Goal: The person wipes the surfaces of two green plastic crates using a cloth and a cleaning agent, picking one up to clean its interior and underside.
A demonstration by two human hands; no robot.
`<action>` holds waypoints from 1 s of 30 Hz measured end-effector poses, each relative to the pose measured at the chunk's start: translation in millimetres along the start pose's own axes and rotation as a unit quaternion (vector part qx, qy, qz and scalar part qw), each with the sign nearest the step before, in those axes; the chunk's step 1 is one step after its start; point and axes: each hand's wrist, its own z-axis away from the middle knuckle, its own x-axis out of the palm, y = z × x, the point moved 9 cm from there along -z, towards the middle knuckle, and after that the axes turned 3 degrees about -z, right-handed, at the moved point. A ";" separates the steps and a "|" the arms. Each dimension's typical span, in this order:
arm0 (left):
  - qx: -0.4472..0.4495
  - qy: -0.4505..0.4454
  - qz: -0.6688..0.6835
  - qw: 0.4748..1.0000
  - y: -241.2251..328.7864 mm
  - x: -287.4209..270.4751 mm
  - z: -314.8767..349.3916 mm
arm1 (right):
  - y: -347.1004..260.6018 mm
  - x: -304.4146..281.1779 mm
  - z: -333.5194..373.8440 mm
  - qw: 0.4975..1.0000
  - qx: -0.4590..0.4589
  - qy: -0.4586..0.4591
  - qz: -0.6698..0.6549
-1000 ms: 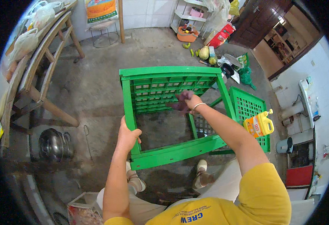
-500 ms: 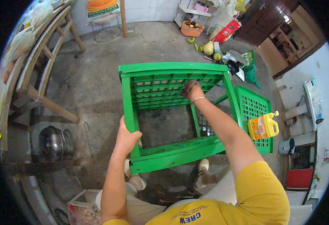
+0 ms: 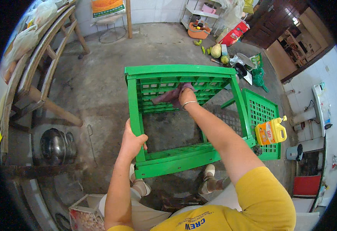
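Observation:
A green plastic rack (image 3: 184, 159) with a slatted grid panel is tipped on its side in front of me. My left hand (image 3: 132, 139) is wrapped round its left upright bar. Reaching through the open frame, my right hand (image 3: 186, 96) grips a purplish-brown cloth (image 3: 168, 97) against the inner face of the grid. One end of the cloth trails out to the left of my fingers. My right fingertips are partly hidden in the cloth.
Right of the rack, a yellow detergent jug (image 3: 271, 131) stands on another green grid piece (image 3: 262, 109). A steel pot (image 3: 56, 146) and wooden bench frame (image 3: 41, 77) are at left. Melons (image 3: 216, 51), bags and an orange basket (image 3: 198, 30) lie on the far floor.
My right hand has moved left and slightly nearer along the grid, and the cloth now spreads out to the left. My left hand keeps its hold on the bar.

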 end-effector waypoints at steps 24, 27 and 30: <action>-0.024 0.001 0.000 1.000 0.2 1.3 1.1 | 113.2 -132.7 -29.6 0.959 0.066 0.251 -0.111; -0.011 -0.008 -0.005 1.000 2.9 5.7 0.9 | 115.2 -117.2 -16.9 0.955 0.132 0.224 -0.143; 0.001 -0.014 0.017 1.000 3.9 12.8 -0.9 | 124.2 -116.9 -36.5 0.981 0.046 0.173 -0.070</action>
